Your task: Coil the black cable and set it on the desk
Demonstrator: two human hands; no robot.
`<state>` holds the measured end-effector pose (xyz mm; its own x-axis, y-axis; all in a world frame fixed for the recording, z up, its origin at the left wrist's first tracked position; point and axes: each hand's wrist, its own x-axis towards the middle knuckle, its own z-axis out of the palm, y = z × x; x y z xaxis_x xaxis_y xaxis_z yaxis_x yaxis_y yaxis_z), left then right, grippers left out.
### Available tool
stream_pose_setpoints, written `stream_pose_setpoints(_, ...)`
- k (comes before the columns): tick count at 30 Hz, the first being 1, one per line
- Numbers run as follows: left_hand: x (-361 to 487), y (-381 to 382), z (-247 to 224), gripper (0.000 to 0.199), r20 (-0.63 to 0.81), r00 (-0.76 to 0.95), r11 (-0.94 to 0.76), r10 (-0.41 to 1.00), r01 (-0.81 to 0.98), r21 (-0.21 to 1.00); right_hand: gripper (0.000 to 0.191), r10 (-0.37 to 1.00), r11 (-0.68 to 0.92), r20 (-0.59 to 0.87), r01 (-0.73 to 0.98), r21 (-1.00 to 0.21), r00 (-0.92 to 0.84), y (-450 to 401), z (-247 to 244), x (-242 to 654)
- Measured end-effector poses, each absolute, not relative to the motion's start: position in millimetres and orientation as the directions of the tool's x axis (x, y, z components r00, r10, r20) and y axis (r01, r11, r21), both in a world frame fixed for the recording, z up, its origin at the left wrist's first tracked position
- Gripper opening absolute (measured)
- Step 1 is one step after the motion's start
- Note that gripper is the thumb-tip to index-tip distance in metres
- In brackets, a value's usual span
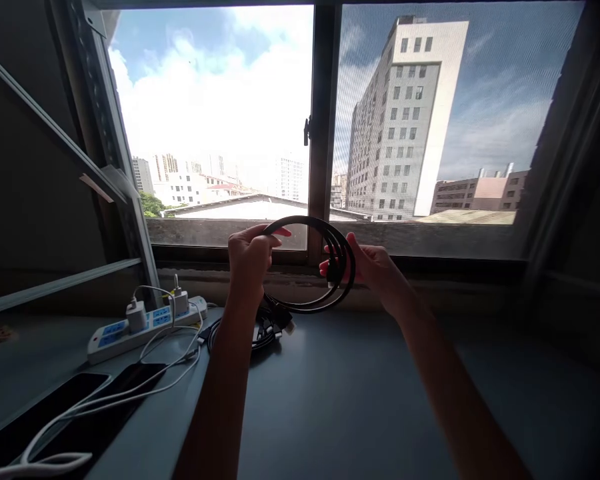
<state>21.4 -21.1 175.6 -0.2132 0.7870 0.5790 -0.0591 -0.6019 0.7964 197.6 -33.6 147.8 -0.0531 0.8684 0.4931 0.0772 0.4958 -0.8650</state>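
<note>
Between my two hands a coiled black cable hangs in the air as a loose ring, in front of the window sill. My left hand grips the ring's left side, thumb and fingers closed on it. On the ring's right side, my right hand has its fingers behind the strands and its thumb up, holding the coil. A dark plug with a light metal tip hangs by the right fingers. Under the ring, a second bundle of black cables lies on the grey table, partly hidden by my left forearm.
A white power strip with two white chargers stands on the left of the table. White charging cords run from there to two dark flat devices at the front left. Behind is a window frame; metal shelf bars edge the left.
</note>
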Motion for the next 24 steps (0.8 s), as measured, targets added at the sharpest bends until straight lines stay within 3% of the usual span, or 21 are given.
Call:
stream_pose_setpoints(3,22,-20,174,0.018,0.58,-0.255,-0.611,0.774,-0.056,0.79,0.062,0.849,0.524,0.525,0.217,-0.823,-0.058,-42,151,194)
stream_pose_setpoints(8,24,-24,174,0.023,0.665,-0.319,-0.704,0.675,-0.01,0.71,0.043,0.697,0.607,0.714,0.581,-0.542,-0.062,-56,149,190)
stream_pose_setpoints(13,28,-32,175,0.025,0.722,-0.32,-0.759,0.613,0.013,0.65,0.03,0.581,0.456,0.812,0.809,-0.37,0.044,-61,146,190)
stream_pose_setpoints(17,34,-37,177,0.023,0.736,-0.294,-0.777,0.61,-0.041,0.628,0.029,0.555,0.482,0.831,0.799,-0.359,0.038,-59,148,194)
stream_pose_setpoints(24,36,-41,179,0.022,0.72,-0.311,-0.777,0.62,-0.121,0.617,0.034,0.594,0.584,0.802,0.647,-0.49,0.071,-58,152,194)
